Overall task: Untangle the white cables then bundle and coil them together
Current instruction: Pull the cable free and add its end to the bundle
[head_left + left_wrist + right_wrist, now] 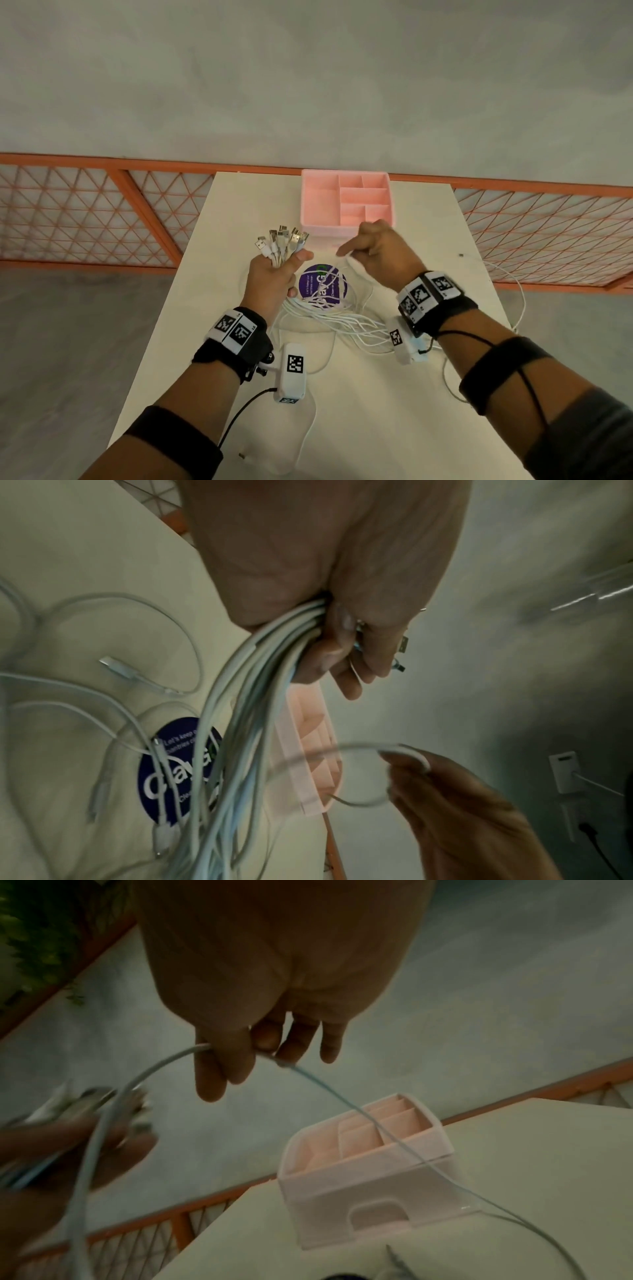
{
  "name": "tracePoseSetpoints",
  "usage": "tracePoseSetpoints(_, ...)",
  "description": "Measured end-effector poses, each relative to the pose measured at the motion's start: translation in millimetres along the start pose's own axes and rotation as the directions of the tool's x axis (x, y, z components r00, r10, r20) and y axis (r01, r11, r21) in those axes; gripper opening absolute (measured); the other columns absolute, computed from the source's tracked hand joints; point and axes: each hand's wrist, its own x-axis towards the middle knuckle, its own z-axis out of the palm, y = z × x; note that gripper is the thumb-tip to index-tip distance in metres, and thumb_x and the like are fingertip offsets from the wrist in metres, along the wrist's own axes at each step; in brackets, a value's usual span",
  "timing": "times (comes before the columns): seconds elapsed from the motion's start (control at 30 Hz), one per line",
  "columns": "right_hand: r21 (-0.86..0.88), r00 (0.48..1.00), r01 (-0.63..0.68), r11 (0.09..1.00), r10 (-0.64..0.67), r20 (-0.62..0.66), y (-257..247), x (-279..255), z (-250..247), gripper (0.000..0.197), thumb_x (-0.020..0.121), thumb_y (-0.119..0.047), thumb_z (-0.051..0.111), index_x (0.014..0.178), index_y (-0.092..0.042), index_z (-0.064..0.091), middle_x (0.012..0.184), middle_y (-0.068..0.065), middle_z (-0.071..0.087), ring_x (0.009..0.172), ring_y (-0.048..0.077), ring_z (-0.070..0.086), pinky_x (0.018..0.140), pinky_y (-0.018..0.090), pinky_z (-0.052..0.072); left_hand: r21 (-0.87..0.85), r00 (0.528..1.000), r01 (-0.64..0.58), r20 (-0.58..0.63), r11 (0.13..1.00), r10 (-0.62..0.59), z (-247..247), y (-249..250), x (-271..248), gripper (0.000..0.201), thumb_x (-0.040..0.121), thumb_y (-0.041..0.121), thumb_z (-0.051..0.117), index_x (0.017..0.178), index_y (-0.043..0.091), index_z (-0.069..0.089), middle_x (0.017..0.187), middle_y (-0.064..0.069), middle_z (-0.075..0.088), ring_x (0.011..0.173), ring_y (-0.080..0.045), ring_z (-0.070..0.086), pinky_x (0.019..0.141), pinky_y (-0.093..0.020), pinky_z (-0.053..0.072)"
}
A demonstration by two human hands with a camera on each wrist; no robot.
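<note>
1. Left hand (pixel 270 277) — just left of centre in the head view, fist wrapped round a bundle of white cables (pixel 329 317). The USB plugs (pixel 282 240) fan out above the fist, toward the upper part of the frame.
2. Left wrist view: the same bundle (pixel 240 704) leaves the fist and runs down the middle of the frame; fingers (pixel 339 653) are curled tight round it.
3. Below the fist the cable lengths trail in loose loops over the white table (pixel 428 428), crossing a round purple sticker (pixel 323 286) at frame centre.
4. Right hand (pixel 380 253) — right of centre, raised off the table, pinching a single cable strand (pixel 329 1088) between thumb and forefinger (remaining fingers loosely curled).
5. Right wrist view: the strand arcs from the pinch down to lower left and also off to lower right, passing in front of the pink organiser (pixel 369 1177).
6. Pink organiser (pixel 346 205) stands at the table's far edge, upper centre, just beyond both hands; its compartments are open-topped.
7. One more cable end (pixel 460 255) lies apart at the table's right edge.
8. Orange mesh railing (pixel 85 212) behind the table.
</note>
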Motion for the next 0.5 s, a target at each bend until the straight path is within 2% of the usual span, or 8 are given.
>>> tracePoseSetpoints(0.07,-0.01,0.997,0.052,0.999,-0.051,0.05,-3.8,-4.9,16.0,0.028,0.086,-0.008,0.069,0.095,-0.033,0.078,0.079,-0.014,0.06,0.086,0.02,0.049,0.081,0.033,0.039,0.025,1.0,-0.015,0.007,1.0,0.014,5.6,0.9,0.0,0.01,0.097,0.017,0.064,0.098,0.01,0.07,0.099,-0.011,0.076,0.045,-0.01,0.029,0.045,-0.024,0.035)
tracePoseSetpoints(0.13,0.108,0.994,0.037,0.993,-0.048,0.097,-10.6,-8.4,25.6,0.033,0.087,0.0,0.062,0.099,-0.027,0.077,0.089,-0.018,0.064,0.089,0.013,0.057,0.085,0.025,0.041,0.021,1.0,-0.005,0.013,1.0,0.005,8.4,-1.3,-0.3,0.008,0.096,0.017,0.065,0.093,0.014,0.072,0.088,-0.012,0.074,0.043,-0.009,0.032,0.045,-0.024,0.034)
tracePoseSetpoints(0.17,0.225,0.992,-0.016,0.974,-0.012,0.123,-16.0,-9.2,27.1,0.038,0.087,0.007,0.055,0.1,-0.021,0.076,0.092,-0.018,0.065,0.09,0.007,0.061,0.085,0.02,0.043,0.017,1.0,-0.003,0.006,1.0,0.003,8.6,-3.1,-0.7,0.01,0.095,0.017,0.066,0.088,0.018,0.073,0.077,-0.012,0.068,0.043,-0.009,0.033,0.046,-0.024,0.034)
tracePoseSetpoints(0.23,0.463,0.975,-0.187,0.866,0.106,0.196,-29.1,-9.9,24.2,0.041,0.085,0.011,0.044,0.099,-0.013,0.075,0.091,-0.011,0.069,0.083,0.008,0.065,0.078,0.023,0.05,0.032,0.999,-0.011,-0.038,0.999,0.012,7.9,-7.1,-1.9,0.012,0.094,0.018,0.069,0.083,0.021,0.072,0.062,-0.007,0.052,0.042,-0.009,0.036,0.047,-0.024,0.035)
tracePoseSetpoints(0.3,0.587,0.942,-0.324,0.742,0.196,0.273,-40.3,-11.3,19.5,0.028,0.088,0.0,0.049,0.094,-0.01,0.074,0.076,-0.002,0.071,0.07,0.019,0.066,0.068,0.03,0.053,0.049,0.997,-0.022,-0.078,0.999,0.026,6.6,-8.6,-3.2,0.006,0.093,0.019,0.07,0.09,0.015,0.072,0.056,-0.001,0.048,0.041,-0.008,0.038,0.046,-0.024,0.037)
tracePoseSetpoints(0.33,0.596,0.93,-0.356,0.72,0.211,0.302,-43.5,-11.9,18.5,0.02,0.09,-0.004,0.055,0.093,-0.01,0.073,0.068,0.004,0.07,0.065,0.021,0.065,0.066,0.033,0.054,0.061,0.996,-0.027,-0.088,0.998,0.032,6.2,-9.1,-3.8,0.007,0.094,0.018,0.069,0.095,0.012,0.072,0.053,0.004,0.049,0.041,-0.007,0.039,0.046,-0.024,0.038)
tracePoseSetpoints(0.43,0.514,0.926,-0.336,0.789,0.178,0.332,-49.0,-10.1,18.0,0.018,0.092,-0.003,0.058,0.088,-0.016,0.07,0.065,0.011,0.066,0.055,0.022,0.061,0.06,0.042,0.054,0.117,0.996,-0.032,-0.076,0.993,0.041,5.9,-9.6,-5.1,0.014,0.096,0.015,0.065,0.101,0.004,0.072,0.043,0.012,0.047,0.039,-0.004,0.038,0.049,-0.025,0.037)
tracePoseSetpoints(0.5,0.539,0.943,-0.298,0.788,0.156,0.293,-49.1,-5.2,18.1,0.017,0.09,0.0,0.06,0.089,-0.015,0.066,0.078,0.009,0.067,0.053,0.022,0.056,0.051,0.037,0.05,0.145,0.998,-0.049,-0.041,0.988,0.056,5.2,-7.9,-6.2,0.012,0.095,0.015,0.066,0.087,0.008,0.07,0.041,0.012,0.046,0.039,-0.006,0.035,0.051,-0.028,0.035)
